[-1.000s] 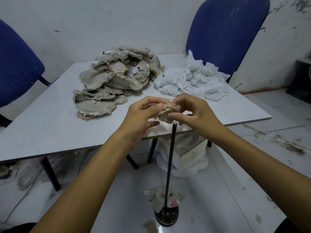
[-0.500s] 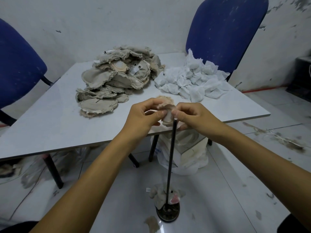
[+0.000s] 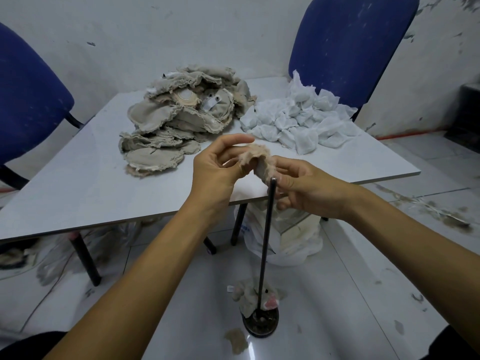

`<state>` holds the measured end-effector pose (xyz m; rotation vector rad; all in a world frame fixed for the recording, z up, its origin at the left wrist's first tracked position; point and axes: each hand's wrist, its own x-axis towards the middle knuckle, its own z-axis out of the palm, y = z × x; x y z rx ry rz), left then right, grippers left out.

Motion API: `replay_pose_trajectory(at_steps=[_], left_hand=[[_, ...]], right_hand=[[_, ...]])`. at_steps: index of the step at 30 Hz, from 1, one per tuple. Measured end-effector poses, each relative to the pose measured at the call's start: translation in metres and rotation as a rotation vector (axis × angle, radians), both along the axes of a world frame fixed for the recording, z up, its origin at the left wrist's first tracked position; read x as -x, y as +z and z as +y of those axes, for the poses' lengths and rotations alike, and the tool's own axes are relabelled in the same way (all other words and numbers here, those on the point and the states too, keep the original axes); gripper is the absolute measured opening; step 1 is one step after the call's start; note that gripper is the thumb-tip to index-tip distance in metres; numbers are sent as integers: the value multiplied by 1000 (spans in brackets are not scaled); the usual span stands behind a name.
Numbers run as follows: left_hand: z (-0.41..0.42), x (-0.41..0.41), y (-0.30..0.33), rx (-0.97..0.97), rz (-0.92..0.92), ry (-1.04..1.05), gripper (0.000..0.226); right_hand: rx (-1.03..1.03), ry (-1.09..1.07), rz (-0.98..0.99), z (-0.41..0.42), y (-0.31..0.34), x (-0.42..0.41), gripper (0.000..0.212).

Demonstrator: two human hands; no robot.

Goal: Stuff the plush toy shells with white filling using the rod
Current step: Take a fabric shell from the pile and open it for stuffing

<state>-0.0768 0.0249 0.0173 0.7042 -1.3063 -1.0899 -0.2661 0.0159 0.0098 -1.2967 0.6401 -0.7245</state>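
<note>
One beige plush shell [image 3: 255, 162] pinched between two hands, just above the near table edge. Left hand [image 3: 217, 168] gripping its left end with thumb and curled fingers, forefinger stretched out over the top. Right hand [image 3: 302, 187] curled round its right end, fingertips pressing the fabric beside the tip of one thin black rod [image 3: 267, 237]. Rod upright, slightly tilted, planted in one round dark base [image 3: 260, 324] on the floor, with one small plush piece with a pink patch [image 3: 255, 297] lying at its foot. Farther off, on the grey table [image 3: 78, 188], one heap of flat beige shells [image 3: 179, 120], too overlapped to count, at far left. Just to its right, one heap of white filling packets [image 3: 301, 119], likewise uncountable. Two blue chairs: one at far left [image 3: 28, 100], one at far right [image 3: 348, 42]. One white bag [image 3: 293, 235] under the table.
</note>
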Motion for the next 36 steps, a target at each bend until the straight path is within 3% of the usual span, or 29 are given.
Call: replay_pose_trajectory(at_steps=[2,6,11,17,20,25,31,36], left_hand=[[1,1,0,-31,-1,-37,34],[2,-3,8,-149,-66,-197,28],[0,-11,17,-38,-502,-166,23],[3,-17,18,-331,-416,-446,16],[7,-14,19,-208,-477,-310,16],[18,-3,23,91,-521,-217,23],[23,-13,29,96,-546,-352,16],[29,-9,16,377,-710,-35,14]], right_hand=[[15,14,-11,1,0,-2,46],[176,-86,65,-1,10,3,18],[509,-238,284,2,23,13,24],[711,-232,400,14,27,11,12],[802,-291,391,20,26,8,9],[1176,-426,434,27,26,6,11],[1539,-566,500,37,18,6,8],[1611,-522,565,41,8,6,6]])
